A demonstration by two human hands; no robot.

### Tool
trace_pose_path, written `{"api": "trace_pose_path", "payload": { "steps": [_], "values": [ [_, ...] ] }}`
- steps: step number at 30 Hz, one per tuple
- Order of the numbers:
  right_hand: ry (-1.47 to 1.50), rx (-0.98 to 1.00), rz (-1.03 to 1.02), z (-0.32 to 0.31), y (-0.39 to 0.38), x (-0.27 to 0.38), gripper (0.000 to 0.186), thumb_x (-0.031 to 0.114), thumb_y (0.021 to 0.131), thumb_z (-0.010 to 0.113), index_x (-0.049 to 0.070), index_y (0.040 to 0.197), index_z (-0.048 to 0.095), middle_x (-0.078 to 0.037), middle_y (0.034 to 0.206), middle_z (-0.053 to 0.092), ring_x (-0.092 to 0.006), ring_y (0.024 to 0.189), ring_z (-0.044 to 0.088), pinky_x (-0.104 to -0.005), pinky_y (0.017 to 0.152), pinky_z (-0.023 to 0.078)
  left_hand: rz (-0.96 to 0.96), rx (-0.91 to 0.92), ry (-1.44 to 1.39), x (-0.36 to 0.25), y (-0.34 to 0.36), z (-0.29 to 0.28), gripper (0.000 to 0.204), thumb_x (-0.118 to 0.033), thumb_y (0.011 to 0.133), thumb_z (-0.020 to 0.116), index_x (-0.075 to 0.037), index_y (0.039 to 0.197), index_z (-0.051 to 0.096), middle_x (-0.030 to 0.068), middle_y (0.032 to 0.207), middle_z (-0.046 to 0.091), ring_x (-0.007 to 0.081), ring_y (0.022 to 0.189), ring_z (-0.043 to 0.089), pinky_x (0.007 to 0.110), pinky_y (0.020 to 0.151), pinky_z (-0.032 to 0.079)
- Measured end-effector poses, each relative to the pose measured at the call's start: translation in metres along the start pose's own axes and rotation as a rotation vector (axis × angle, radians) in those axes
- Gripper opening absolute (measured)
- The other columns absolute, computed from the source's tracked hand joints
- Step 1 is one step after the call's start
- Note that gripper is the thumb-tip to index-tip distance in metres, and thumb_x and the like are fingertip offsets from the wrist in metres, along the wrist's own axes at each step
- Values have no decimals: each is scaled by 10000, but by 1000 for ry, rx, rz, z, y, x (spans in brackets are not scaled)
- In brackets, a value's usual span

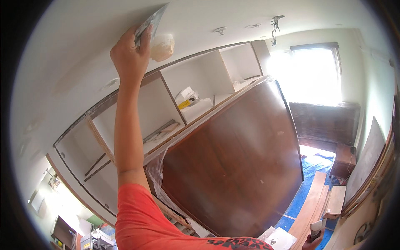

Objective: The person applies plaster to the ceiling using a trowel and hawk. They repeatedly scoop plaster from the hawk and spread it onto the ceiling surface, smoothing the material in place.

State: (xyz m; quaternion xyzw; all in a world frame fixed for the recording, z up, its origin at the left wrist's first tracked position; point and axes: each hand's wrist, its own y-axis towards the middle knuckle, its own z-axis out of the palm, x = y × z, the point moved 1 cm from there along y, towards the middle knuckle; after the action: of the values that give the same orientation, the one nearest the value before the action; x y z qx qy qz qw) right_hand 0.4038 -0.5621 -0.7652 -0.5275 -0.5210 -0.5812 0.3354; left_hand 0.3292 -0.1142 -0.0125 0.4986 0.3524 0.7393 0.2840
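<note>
My left hand [132, 52], at the end of a raised bare arm with a red sleeve, is closed on a wide metal putty blade [152, 18] held up against the white ceiling. A cream, uneven patch [162, 46] that looks like filler shows on the ceiling just right of the blade; whether they touch I cannot tell. Low at the right edge of the view, my right hand [312, 241] is closed around a small pale object [316, 229], partly cut off and too unclear to name.
An open white overhead cabinet [200, 75] runs below the ceiling. A large dark wooden panel [225, 154] leans in front, edged with plastic. A hanging fixture [275, 29] and bright window [308, 73] are at the right. Wooden boards [310, 196] lie on blue sheeting [310, 162].
</note>
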Motion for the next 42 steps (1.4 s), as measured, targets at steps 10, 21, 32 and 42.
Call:
{"api": "trace_pose_path", "payload": {
  "steps": [10, 21, 32, 42],
  "values": [
    [78, -48, 51, 2, 9, -41, 687, 471, 929, 649, -112, 1279, 547, -303, 1209, 623, -459, 1156, 590, -513, 958, 474, 235, -69, 249, -30, 19, 3, 123, -232, 924, 702, -120, 952, 744, 29, 827, 735, 230, 668, 685, 319, 584, 532],
    [203, -30, 160, 5, 5, -49, 661, 503, 956, 608, -52, 1311, 557, -232, 1238, 632, -405, 1155, 599, -495, 963, 487, 286, 84, 409, -48, 37, 9, 119, -156, 889, 678, -187, 993, 728, -3, 806, 698, 232, 698, 673, 336, 618, 546],
    [687, -129, 438, 6, 5, -40, 604, 478, 958, 619, 3, 1326, 561, -168, 1270, 624, -336, 1172, 590, -443, 968, 473, 147, 81, 49, -54, 29, 6, 139, -205, 930, 685, -102, 1016, 723, 74, 872, 726, 266, 719, 691, 351, 635, 547],
    [901, -214, 566, -9, -3, -41, 557, 454, 959, 629, 53, 1340, 565, -110, 1300, 617, -273, 1187, 581, -395, 972, 459, 216, -63, -264, -115, 52, 69, 164, -168, 932, 664, -113, 1080, 708, 24, 798, 685, 246, 628, 652, 353, 568, 520]
  ]
}}
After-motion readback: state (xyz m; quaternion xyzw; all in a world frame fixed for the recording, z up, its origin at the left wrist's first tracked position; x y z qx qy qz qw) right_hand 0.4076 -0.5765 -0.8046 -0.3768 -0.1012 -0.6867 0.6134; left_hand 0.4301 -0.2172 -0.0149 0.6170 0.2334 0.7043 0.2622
